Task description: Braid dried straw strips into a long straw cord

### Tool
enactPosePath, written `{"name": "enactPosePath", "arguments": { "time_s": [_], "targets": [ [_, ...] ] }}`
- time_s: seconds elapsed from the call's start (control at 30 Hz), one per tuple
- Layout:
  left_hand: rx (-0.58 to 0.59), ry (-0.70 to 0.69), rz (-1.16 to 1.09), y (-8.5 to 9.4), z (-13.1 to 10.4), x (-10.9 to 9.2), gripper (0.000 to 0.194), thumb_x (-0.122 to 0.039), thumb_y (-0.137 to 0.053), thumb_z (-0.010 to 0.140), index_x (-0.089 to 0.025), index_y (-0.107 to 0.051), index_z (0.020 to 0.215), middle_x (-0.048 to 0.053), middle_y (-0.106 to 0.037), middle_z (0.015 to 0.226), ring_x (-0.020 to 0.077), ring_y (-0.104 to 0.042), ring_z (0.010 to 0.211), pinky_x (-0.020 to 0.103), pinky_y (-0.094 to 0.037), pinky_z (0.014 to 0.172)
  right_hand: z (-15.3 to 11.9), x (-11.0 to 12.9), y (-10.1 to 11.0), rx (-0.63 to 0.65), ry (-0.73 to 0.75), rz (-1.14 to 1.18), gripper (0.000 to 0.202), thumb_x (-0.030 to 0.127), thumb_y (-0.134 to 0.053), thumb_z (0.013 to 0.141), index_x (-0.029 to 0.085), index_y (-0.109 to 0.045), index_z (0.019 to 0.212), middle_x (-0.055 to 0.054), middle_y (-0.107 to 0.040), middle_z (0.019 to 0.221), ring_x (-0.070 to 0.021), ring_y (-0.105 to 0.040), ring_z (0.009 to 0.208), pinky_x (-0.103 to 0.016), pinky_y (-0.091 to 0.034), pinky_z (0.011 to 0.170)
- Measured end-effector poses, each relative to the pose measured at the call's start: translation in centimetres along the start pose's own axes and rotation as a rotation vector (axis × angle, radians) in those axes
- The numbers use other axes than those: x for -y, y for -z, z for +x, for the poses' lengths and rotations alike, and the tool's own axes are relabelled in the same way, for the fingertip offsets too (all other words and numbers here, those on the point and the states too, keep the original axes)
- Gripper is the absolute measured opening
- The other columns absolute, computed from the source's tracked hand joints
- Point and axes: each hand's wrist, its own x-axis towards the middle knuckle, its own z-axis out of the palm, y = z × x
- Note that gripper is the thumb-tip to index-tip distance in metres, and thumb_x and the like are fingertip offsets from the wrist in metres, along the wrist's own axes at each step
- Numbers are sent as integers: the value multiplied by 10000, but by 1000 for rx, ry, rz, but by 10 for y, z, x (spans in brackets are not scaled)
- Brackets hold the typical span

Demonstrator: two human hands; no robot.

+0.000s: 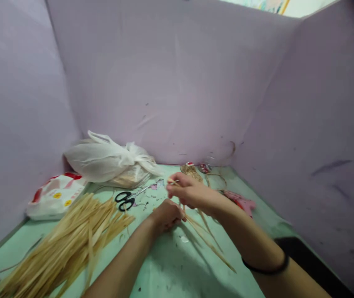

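Observation:
Several long pale straw strips [209,242] run from between my hands down toward the lower right, over the green tabletop. My left hand [168,215] is closed low over the table, its fingers curled round the strips. Just above and to the right, my right hand [187,190] pinches the upper end of a strip between thumb and fingers. The fingertips of the left hand are partly hidden behind its own knuckles. On the left lies a big loose bundle of the same straw [68,244].
Black-handled scissors [125,200] lie left of my hands. A tied white plastic bag [111,159] and a white-and-red packet [57,196] stand at the back left. Behind my right hand are a twine bundle [191,170] and pink cloth [240,200]. Pale purple walls [177,82] enclose the table.

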Motion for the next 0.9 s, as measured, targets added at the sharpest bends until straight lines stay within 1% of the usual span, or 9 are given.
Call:
{"name": "enactPosePath", "arguments": {
  "time_s": [0.07,0.13,0.2,0.27,0.37,0.53,0.7,0.77,0.9],
  "targets": [
    [17,25,27,3,0,-3,148,-238,-524,711,-107,-539,645,-56,-398,430,34,-286,310,173,-204,308,-4,-39,21,-155,-25,-64,104,268,-430,775,172,-444,739,44,-411,592,-60,-328,477,-176,-246,435],
    [35,38,37,5,-1,-5,103,-212,-529,634,-127,-510,579,-79,-333,361,20,-185,262,177,-91,290,0,-80,28,-266,-31,-178,147,264,-441,760,166,-412,654,43,-378,576,-67,-328,508,-180,-246,460],
    [49,44,30,7,-2,-6,89,-227,-528,591,-139,-511,586,-83,-345,354,20,-175,251,176,-71,284,8,-111,24,-247,-76,-251,181,280,-466,738,160,-416,612,37,-391,561,-72,-338,518,-188,-239,468],
    [48,51,26,7,-2,-6,112,-253,-527,572,-145,-517,599,-85,-352,355,21,-172,247,175,-73,275,15,-128,18,-173,-58,-269,198,305,-464,741,153,-455,615,32,-412,556,-75,-351,516,-193,-234,469],
    [41,57,29,6,-2,-6,139,-283,-535,565,-148,-505,581,-83,-355,356,20,-171,244,175,-78,267,18,-133,14,-92,16,-222,229,276,-423,766,146,-492,591,36,-407,514,-68,-345,480,-193,-233,458],
    [40,62,34,3,-2,-8,163,-302,-550,556,-152,-487,550,-84,-346,350,17,-172,240,174,-85,263,14,-135,17,-5,-40,-5,199,257,-463,740,131,-558,618,67,-337,418,-47,-291,386,-182,-216,404],
    [28,49,4,2,-2,-9,183,-318,-560,547,-148,-495,557,-85,-355,352,14,-167,237,172,-77,261,17,-141,8,-93,-96,153,136,225,-579,649,133,-606,744,60,-461,453,-47,-372,377,-164,-266,390],
    [30,40,2,2,-2,-9,182,-311,-556,551,-154,-467,526,-84,-349,350,13,-168,240,172,-72,262,17,-138,5,-78,-108,161,105,234,-557,670,135,-585,646,58,-446,423,-45,-359,359,-162,-254,378],
    [40,24,12,2,-2,-7,206,-321,-548,572,-159,-440,506,-84,-334,349,15,-174,245,174,-70,263,9,-125,7,86,-153,228,285,249,-428,761,155,-452,493,59,-382,358,-50,-318,322,-170,-229,360]
  ]
}}
